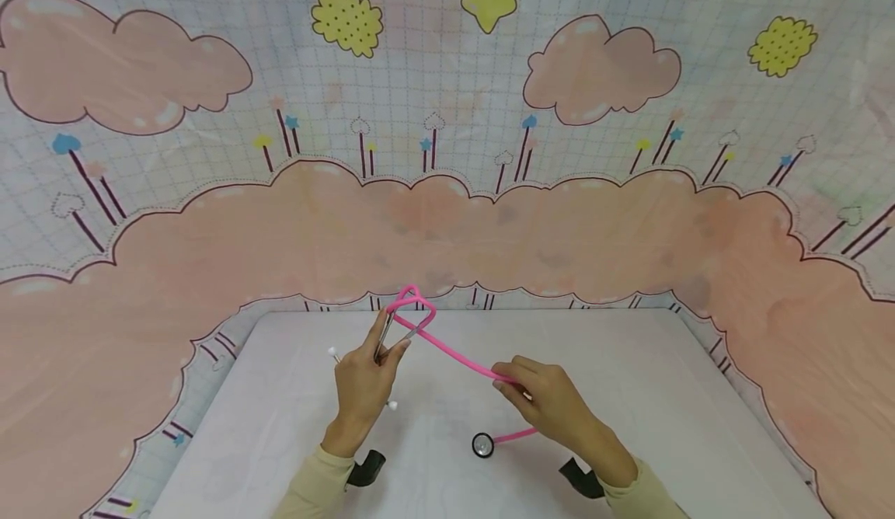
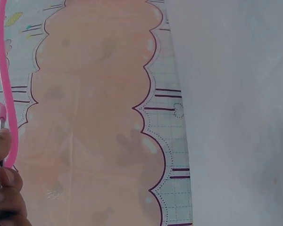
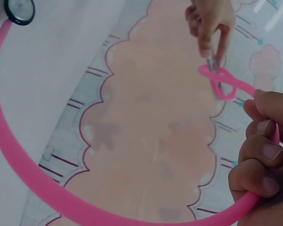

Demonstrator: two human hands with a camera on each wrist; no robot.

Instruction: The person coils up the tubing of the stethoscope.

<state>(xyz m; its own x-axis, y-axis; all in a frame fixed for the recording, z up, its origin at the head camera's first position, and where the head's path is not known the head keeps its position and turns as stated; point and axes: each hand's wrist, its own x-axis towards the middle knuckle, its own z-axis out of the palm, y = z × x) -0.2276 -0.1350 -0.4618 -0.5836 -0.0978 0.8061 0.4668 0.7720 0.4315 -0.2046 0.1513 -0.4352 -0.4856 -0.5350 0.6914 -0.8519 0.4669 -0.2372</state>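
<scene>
A pink stethoscope [image 1: 457, 358] is stretched between the two hands above the white table. My left hand [image 1: 363, 383] holds its metal ear tubes [image 1: 381, 342], and the white eartips [image 1: 392, 405] stick out around that hand. Beyond the fingers, the pink tubing forms a loop [image 1: 429, 308] around the metal. With curled fingers my right hand [image 1: 548, 398] grips the tubing farther along. Below it, the round chest piece [image 1: 482, 445] with a black rim hangs at the tube's end. In the right wrist view the tubing [image 3: 33, 190] bows widely from the right fingers to the chest piece.
The white tabletop [image 1: 266, 410] lies beneath both hands. Behind and beside it is a cloth backdrop [image 1: 447, 231] printed with clouds and stars. Black bands [image 1: 367, 468] show near both wrists, beside the beige sleeves.
</scene>
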